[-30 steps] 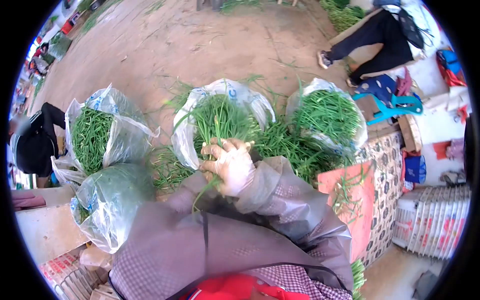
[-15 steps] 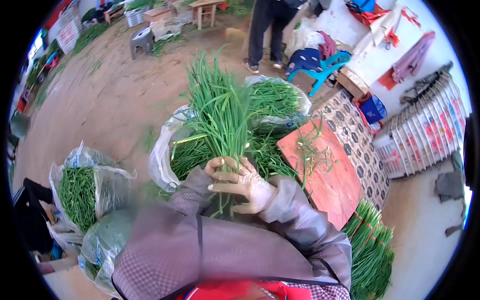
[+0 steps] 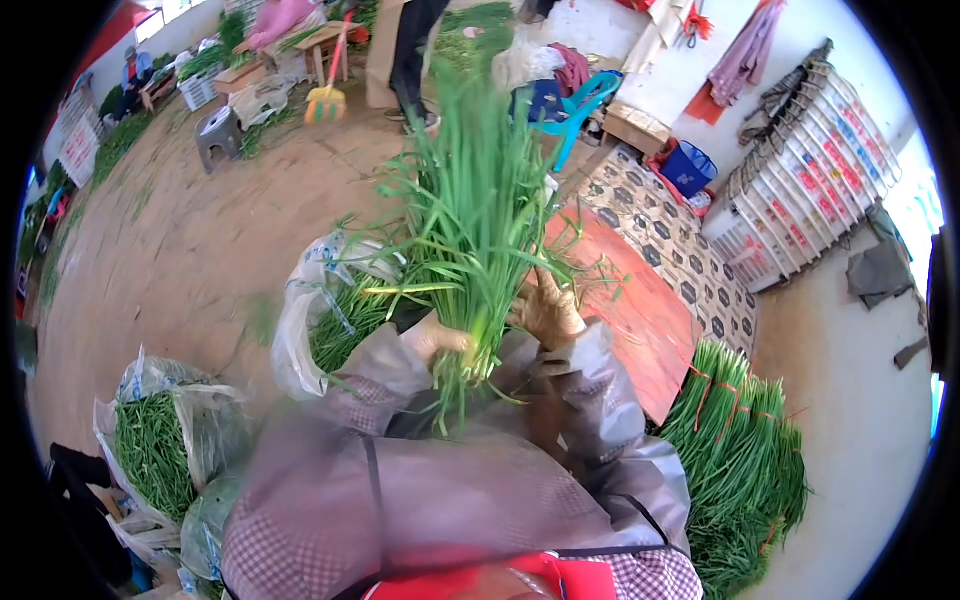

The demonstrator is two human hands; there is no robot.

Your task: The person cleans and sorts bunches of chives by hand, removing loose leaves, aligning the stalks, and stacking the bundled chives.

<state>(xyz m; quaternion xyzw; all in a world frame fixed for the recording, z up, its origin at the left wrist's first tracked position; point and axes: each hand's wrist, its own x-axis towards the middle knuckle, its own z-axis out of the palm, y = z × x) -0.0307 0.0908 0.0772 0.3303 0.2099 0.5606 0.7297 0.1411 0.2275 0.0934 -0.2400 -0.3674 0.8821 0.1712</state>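
A large bunch of long green stalks [image 3: 475,230] stands upright in front of me, its leafy tops blurred. My left hand [image 3: 440,338] is wrapped round its lower end, where the pale stems show. On the right side of the bunch is my right hand [image 3: 550,312], its fingers apart and raised beside the stalks. Loose leaves hang below my left hand. Just behind and to the left, an open plastic bag [image 3: 297,335] holds more greens. The red board [image 3: 630,310], with scraps on it, lies to the right of my right hand.
Tied bundles of greens [image 3: 735,450] lie at the lower right. Another filled bag [image 3: 155,455] stands at the left. Farther off are a grey stool [image 3: 218,138], a broom [image 3: 326,103], a blue chair [image 3: 580,105], a blue bucket [image 3: 690,168], stacked white crates [image 3: 800,190] and other people.
My hands have drawn apart; the right one has moved off the stems toward the right. The bunch looks larger and nearer. The view has shifted, bringing a broom into sight.
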